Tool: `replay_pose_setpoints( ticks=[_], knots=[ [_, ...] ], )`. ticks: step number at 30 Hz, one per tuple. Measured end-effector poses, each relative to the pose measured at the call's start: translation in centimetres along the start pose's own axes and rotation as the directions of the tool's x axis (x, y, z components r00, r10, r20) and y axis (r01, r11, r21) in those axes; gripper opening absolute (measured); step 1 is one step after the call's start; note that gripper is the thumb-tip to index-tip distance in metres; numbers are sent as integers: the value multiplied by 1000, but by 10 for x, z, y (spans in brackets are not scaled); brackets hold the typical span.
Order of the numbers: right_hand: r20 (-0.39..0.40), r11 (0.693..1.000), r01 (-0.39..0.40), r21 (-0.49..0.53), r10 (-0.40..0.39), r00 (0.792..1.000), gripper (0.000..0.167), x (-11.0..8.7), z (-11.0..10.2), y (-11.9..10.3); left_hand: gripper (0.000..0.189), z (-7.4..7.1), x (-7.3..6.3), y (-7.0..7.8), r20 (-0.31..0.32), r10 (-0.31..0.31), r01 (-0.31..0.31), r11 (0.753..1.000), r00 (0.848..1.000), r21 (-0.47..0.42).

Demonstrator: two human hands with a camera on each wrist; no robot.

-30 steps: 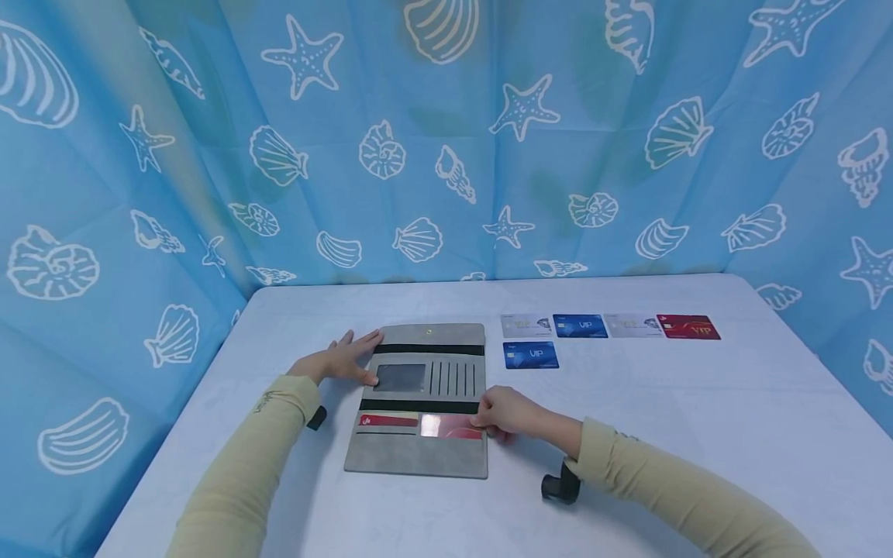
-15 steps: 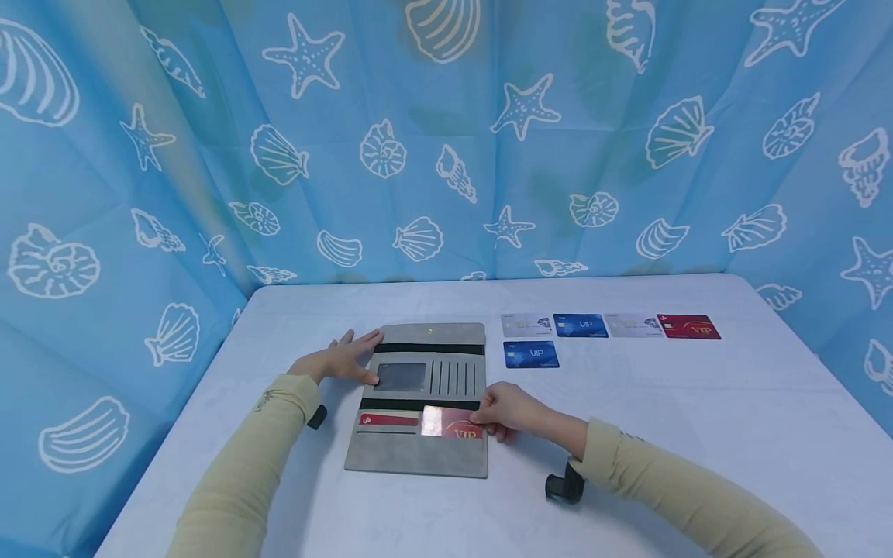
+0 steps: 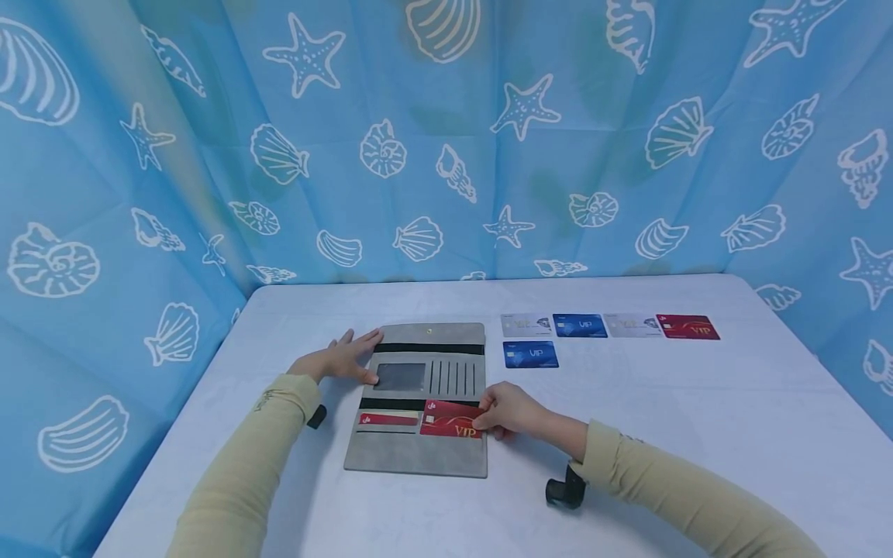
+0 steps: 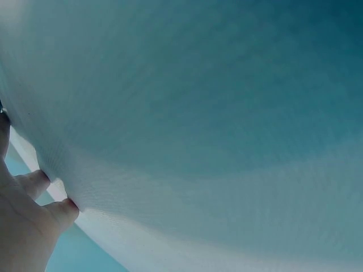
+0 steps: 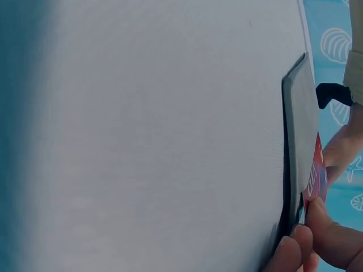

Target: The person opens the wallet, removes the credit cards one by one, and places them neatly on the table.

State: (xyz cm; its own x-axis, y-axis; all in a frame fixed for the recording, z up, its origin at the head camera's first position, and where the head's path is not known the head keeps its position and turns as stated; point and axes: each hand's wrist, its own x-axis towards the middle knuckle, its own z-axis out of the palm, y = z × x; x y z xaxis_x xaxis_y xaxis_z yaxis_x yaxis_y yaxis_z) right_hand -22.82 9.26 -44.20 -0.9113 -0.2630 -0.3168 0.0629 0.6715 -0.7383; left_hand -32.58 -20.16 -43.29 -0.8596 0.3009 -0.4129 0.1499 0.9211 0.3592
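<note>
A grey wallet (image 3: 418, 457) lies unfolded on the white table. My right hand (image 3: 512, 411) pinches the right end of a red VIP card (image 3: 446, 418), which overlaps the wallet's lower right pocket; its VIP lettering shows. In the right wrist view, thumb and fingers grip that card (image 5: 316, 178) at the wallet's edge. Beside it, a second red card (image 3: 387, 419) sits mostly hidden in the lower left slot. My left hand (image 3: 338, 360) rests at the wallet's upper left edge, fingers spread and thumb near the dark clear window (image 3: 401, 377).
Right of the wallet, a row holds a silver card (image 3: 526, 325), a blue card (image 3: 580, 325), another silver card (image 3: 632, 325) and a red card (image 3: 687, 327). A second blue card (image 3: 531, 354) lies below. A shell-print curtain (image 3: 446, 155) hangs behind the table.
The red card in my right hand has slid up out of the pocket, showing its logo and VIP lettering, and its glare is gone. My left hand has stayed put.
</note>
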Motion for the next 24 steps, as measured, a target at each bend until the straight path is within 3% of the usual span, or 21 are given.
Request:
replay_pose_setpoints(
  ticks=[9,24],
  knots=[
    [-12,996,-22,82,23,1000,17,2,0,3,93,0,-1,-1,-2,-1,1,1000,1000,0],
    [-78,987,31,157,-19,997,19,6,-9,1,95,-1,-2,1,8,-11,11,999,1000,-33]
  ],
)
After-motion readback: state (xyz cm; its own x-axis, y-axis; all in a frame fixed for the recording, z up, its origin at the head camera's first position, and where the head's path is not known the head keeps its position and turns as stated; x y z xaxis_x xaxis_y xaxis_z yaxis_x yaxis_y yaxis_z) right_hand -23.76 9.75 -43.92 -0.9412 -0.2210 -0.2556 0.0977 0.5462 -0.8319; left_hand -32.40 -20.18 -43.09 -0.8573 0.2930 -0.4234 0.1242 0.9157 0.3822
